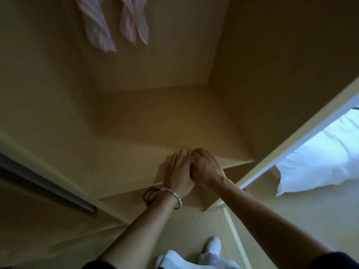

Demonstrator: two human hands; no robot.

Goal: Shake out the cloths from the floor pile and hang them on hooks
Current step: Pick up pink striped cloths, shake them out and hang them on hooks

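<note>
A pink-and-white striped cloth [114,22] hangs high against the back wall of an open wooden wardrobe. Both my hands meet at the front edge of the wardrobe's bottom shelf [136,166]. My left hand [177,171], with a bracelet and a dark cord at the wrist, lies flat on the shelf with its fingers straight. My right hand [206,169] sits right beside it, touching it, knuckles up and fingers curled under. I see no cloth in either hand. No floor pile is in view.
The wardrobe's side panel [272,94] rises on the right, and a sliding door rail [48,187] runs at the lower left. White bedding [320,158] lies beyond the panel at the right. My feet in white socks [209,253] stand on pale floor.
</note>
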